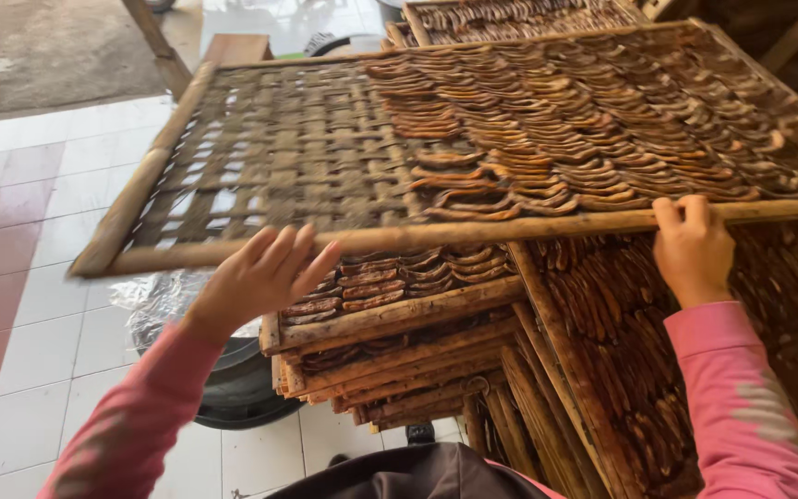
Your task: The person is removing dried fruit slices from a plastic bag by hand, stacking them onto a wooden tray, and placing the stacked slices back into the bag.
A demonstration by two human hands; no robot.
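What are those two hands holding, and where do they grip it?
The right hand grips the woven bamboo tray by its near frame edge; the left hand is open beneath that edge.

Floor: under me, white and red glazed tile floor (20, 277).
On it: my stack of bamboo-framed woven drying trays (390, 360); a black round tub (242, 388).

Long pink sleeves on both arms, right sleeve (741, 407) with grey smudges; dark brown garment (417, 476) at the waist; bare hands.
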